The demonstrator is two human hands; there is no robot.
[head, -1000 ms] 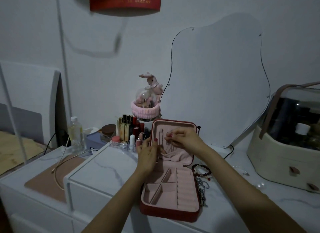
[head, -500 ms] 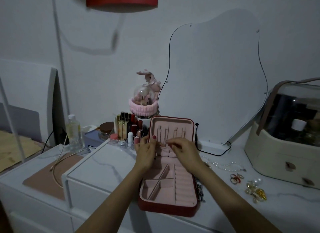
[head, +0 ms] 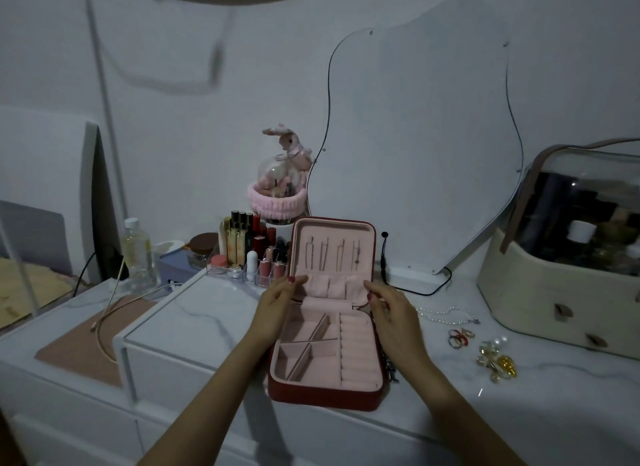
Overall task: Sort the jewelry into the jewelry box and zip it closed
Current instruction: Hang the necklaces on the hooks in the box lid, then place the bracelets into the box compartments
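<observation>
The left hand (head: 277, 301) and right hand (head: 389, 308) are seen at either side of an open red jewelry box (head: 327, 393), fingers loosely spread, each grip apart and nothing held. The box is set on the white marble-patterned surface (head: 194, 323), its pink-lined lid (head: 332, 254) upright and its divided tray in view. To the right, a pearl necklace (head: 446, 313), rings (head: 459, 336) and gold earrings (head: 497, 360) are laid on the surface, apart from the box.
</observation>
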